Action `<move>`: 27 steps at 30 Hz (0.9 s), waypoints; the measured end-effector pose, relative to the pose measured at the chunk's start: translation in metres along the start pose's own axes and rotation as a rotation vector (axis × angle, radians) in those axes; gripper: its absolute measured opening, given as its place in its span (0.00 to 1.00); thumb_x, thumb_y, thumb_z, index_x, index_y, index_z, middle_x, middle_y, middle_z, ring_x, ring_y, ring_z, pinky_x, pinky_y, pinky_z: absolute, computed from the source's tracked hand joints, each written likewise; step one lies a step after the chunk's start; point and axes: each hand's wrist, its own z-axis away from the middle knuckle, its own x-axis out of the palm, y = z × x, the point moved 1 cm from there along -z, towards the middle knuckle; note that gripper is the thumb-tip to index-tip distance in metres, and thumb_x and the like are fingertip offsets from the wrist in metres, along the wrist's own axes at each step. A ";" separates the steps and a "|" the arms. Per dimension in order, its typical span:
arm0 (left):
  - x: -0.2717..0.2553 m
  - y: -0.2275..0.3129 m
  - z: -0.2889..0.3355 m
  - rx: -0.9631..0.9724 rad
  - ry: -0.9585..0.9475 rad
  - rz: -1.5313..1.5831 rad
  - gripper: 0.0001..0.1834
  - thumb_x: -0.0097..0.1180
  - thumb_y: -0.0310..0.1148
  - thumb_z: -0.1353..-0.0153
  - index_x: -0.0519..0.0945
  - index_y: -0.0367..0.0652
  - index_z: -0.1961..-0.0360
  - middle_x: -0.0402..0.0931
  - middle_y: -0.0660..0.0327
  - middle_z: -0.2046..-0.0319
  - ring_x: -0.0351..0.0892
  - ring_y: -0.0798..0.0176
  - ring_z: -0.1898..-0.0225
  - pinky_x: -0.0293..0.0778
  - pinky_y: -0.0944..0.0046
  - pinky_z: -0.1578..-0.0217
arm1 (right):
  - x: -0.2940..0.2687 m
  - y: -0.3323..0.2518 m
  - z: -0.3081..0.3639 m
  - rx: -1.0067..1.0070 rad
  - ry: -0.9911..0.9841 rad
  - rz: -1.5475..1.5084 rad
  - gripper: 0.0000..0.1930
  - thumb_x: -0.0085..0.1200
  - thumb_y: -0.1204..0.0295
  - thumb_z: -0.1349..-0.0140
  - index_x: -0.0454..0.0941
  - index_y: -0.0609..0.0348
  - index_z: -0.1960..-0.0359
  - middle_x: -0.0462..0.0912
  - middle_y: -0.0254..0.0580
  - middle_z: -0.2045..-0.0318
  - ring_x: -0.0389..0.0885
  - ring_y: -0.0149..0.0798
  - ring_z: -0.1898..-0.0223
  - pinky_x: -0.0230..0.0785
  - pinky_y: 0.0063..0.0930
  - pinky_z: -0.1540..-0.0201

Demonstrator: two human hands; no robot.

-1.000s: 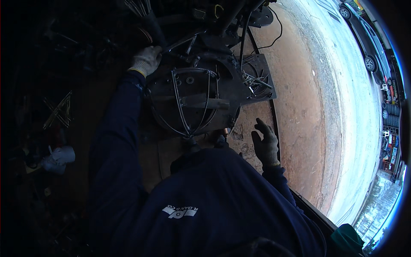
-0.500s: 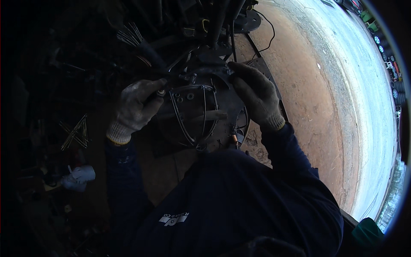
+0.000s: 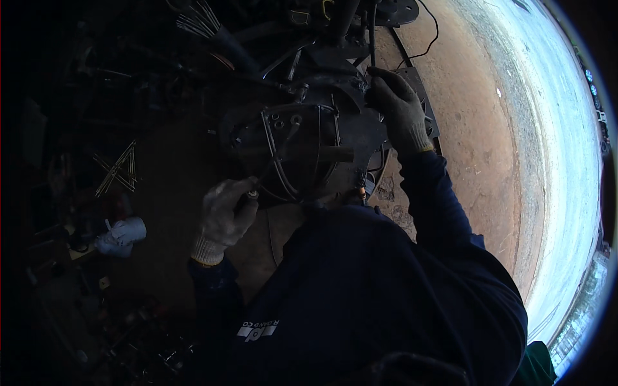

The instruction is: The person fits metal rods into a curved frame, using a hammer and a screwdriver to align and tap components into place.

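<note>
My left hand [image 3: 228,211], in a pale knit glove, is closed in front of the near left edge of a dark metal worktop [image 3: 370,138]. Between its thumb and fingers shows a small piece with a round, light end [image 3: 253,193]; its kind is unclear. My right hand [image 3: 399,106], also gloved, reaches to the far right of the worktop. Its fingers are pinched together beside a dark metal assembly [image 3: 328,77], and what they grip is hidden. Between the hands lie a bent-rod frame [image 3: 273,145], a flat bar [image 3: 336,154] and several washers [image 3: 296,120].
Thin rods [image 3: 199,19] stick out of a dark tube [image 3: 238,51] at the far left. Crossed rods [image 3: 118,168] and a pale grey object [image 3: 122,235] lie at left. A copper-coloured tip [image 3: 362,193] is near the worktop's front. A black cable [image 3: 436,35] curves over brown ground.
My left hand has drawn back toward my body, still closed on the small piece. My right hand has shifted slightly farther away and right; the whole view has also shifted a little.
</note>
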 end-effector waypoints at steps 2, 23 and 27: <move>-0.002 0.011 0.023 -0.296 -0.066 0.184 0.04 0.62 0.18 0.44 0.81 0.39 0.69 0.82 0.54 0.55 0.85 0.54 0.62 0.84 0.58 0.67 | -0.015 0.018 -0.014 -0.058 0.022 0.297 0.24 0.58 0.61 0.27 0.75 0.62 0.35 0.84 0.46 0.46 0.85 0.39 0.48 0.77 0.32 0.45; 0.023 0.046 0.068 -0.818 0.150 0.723 0.10 0.56 0.26 0.32 0.76 0.34 0.52 0.75 0.64 0.82 0.77 0.70 0.82 0.71 0.66 0.78 | 0.178 0.070 -0.170 -0.515 -0.883 1.643 0.23 0.61 0.48 0.43 0.89 0.49 0.54 0.90 0.46 0.56 0.88 0.52 0.53 0.80 0.48 0.50; 0.010 0.039 0.079 -0.886 0.093 0.883 0.14 0.56 0.26 0.31 0.75 0.32 0.47 0.78 0.62 0.72 0.77 0.71 0.74 0.72 0.69 0.71 | 0.184 -0.026 -0.130 -0.465 -0.831 1.633 0.21 0.62 0.55 0.39 0.87 0.57 0.52 0.89 0.51 0.59 0.88 0.51 0.55 0.79 0.45 0.52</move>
